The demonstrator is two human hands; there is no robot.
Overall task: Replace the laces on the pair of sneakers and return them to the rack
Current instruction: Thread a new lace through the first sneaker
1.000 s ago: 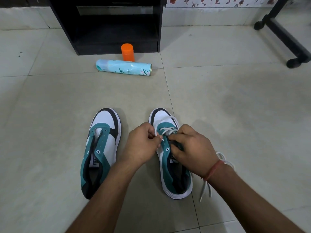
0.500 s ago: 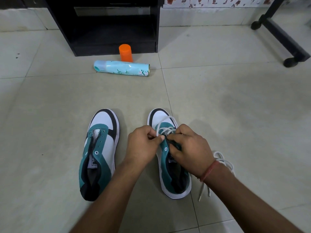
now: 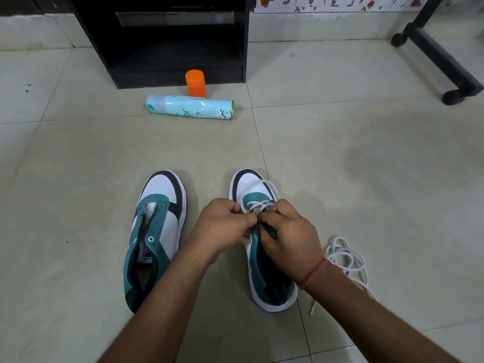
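Hands, left (image 3: 225,226) and right (image 3: 288,239), each grip pinching white lace (image 3: 258,205) over the right sneaker (image 3: 262,258).

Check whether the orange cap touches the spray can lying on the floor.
Cannot tell. In the head view the orange cap stands directly behind the spray can, whose body hides the cap's base.
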